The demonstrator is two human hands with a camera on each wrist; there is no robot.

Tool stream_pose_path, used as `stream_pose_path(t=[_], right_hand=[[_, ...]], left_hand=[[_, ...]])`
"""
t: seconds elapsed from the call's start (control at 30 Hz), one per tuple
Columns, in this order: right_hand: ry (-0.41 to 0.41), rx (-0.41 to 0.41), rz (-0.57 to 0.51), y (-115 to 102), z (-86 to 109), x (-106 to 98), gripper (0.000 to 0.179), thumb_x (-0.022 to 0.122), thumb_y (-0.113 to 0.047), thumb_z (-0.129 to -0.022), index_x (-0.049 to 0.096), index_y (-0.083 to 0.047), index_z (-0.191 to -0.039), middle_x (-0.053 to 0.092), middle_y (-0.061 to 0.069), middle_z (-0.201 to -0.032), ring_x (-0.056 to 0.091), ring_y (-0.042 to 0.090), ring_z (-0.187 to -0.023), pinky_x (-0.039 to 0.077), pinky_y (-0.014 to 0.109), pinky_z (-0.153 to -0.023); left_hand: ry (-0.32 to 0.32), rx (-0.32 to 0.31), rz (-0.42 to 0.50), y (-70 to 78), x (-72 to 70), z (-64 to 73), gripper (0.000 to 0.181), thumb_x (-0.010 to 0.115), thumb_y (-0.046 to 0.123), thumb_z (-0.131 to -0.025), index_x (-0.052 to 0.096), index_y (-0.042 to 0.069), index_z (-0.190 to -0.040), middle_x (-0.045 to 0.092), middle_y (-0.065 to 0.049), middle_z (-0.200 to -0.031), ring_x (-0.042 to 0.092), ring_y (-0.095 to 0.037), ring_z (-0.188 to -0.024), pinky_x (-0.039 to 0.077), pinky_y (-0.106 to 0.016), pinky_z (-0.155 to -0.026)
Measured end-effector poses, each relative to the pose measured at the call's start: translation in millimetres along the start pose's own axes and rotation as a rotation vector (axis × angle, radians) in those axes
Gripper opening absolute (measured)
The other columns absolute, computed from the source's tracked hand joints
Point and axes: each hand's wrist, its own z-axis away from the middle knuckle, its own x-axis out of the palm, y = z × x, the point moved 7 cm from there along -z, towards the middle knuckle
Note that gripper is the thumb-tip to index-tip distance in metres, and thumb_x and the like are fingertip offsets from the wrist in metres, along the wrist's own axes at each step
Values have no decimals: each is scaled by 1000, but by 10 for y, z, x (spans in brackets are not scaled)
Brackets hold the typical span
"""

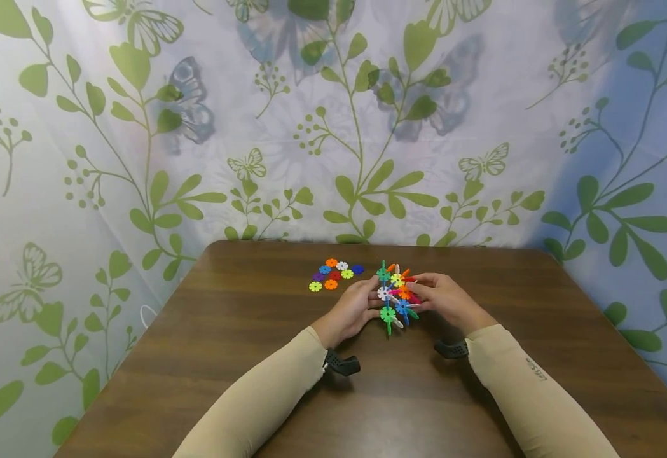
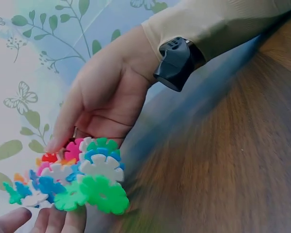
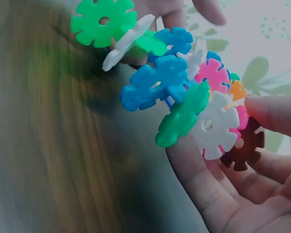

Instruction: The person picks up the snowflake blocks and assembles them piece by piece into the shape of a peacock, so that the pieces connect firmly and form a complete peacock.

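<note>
A cluster of interlocked plastic snowflake discs (image 1: pixel 387 313) is held between the two hands just over the table. Green, blue, white, pink, orange, yellow and red discs jut out at many angles. On its left side, the left hand (image 1: pixel 353 306) holds the cluster, with fingers (image 2: pixel 56 221) under the lower discs in the left wrist view. From the right, the right hand (image 1: pixel 446 298) grips it between thumb and fingers. In the right wrist view a white disc (image 3: pixel 224 114) and a brown disc (image 3: pixel 253 141) sit between that thumb and those fingers.
Several loose snowflake discs (image 1: pixel 331 284) in orange, white, blue, purple, red and yellow-green lie left of the cluster. The brown wooden table (image 1: pixel 241 318) meets a curtain (image 1: pixel 287 127) printed with leaves and butterflies. Each wrist wears a black camera mount (image 1: pixel 343 363).
</note>
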Motion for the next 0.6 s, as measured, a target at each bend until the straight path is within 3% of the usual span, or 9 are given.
stream_pose_path(t=[0.2,0.6], right_hand=[[51,50,51,53,36,-186,57,68,-22,-106,47,15,-145,53,29,-135,68,27,-92,61,39,-85],[133,82,200,133,44,-415,63,67,-33,-106,49,13,-146,53,29,-138,66,27,-97,60,33,-85]], left_hand=[[-47,-8,61,-19,86,-61,70,50,41,-113,34,-11,-156,45,-37,-149,52,-47,-134,45,-55,-109],[-101,-22,181,-49,140,-141,74,50,39,-114,22,-11,-161,47,-37,-148,52,-48,-135,45,-54,-109]])
